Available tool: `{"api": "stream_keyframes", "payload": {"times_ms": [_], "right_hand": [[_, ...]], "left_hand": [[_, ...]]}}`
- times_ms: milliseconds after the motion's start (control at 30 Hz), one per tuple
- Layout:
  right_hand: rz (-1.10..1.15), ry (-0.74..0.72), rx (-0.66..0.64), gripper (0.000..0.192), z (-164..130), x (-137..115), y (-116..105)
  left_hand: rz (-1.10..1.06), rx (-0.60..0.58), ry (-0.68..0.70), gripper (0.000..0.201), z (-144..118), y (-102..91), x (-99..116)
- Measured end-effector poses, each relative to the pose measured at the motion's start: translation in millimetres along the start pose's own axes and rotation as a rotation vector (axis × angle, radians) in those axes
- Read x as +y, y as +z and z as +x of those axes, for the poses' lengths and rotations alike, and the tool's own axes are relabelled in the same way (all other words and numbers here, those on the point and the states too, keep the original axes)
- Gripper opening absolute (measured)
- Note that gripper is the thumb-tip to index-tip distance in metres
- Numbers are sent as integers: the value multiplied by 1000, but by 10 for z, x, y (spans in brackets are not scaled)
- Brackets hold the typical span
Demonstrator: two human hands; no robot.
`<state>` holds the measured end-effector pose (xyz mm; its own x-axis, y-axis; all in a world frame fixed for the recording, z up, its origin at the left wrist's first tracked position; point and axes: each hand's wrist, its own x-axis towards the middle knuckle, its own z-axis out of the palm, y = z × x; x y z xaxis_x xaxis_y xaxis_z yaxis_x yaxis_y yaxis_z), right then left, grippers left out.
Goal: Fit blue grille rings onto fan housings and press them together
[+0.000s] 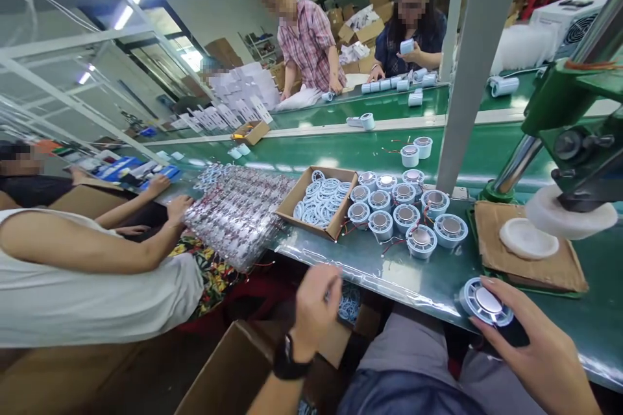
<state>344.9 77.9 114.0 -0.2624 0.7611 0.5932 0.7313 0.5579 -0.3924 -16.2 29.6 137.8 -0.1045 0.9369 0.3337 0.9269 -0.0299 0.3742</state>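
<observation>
My right hand (540, 331) grips a round light-blue housing (487, 301) with a spoked rim and a silver disc in its middle, between thumb and fingers at the bench's front edge. My left hand (318, 301), with a black band on the wrist, is raised just off that edge. Its fingers are curled in, and what they hold, if anything, is hidden. Beyond my hands stands a group of similar round housings (382, 224) with thin wires. To their left, an open cardboard box (335, 230) holds many light-blue rings (321, 201).
A green press (555, 136) with a white pad stands at the right over a white round seat (529, 238) on cardboard. A grey post (470, 71) rises behind the housings. Wired parts in clear plastic (243, 214) lie left. Co-workers sit left and across; cartons stand below.
</observation>
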Motion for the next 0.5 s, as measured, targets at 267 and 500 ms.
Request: {"api": "stream_keyframes", "payload": {"times_ms": [267,500], "right_hand": [[-86,-64,24,43,45,0,5],[-86,-74,69,40,48,-10,17]], "left_hand": [[253,-169,-296,32,1907,-611,-592],[270,-117,-410,32,1855,-670,-515]]}}
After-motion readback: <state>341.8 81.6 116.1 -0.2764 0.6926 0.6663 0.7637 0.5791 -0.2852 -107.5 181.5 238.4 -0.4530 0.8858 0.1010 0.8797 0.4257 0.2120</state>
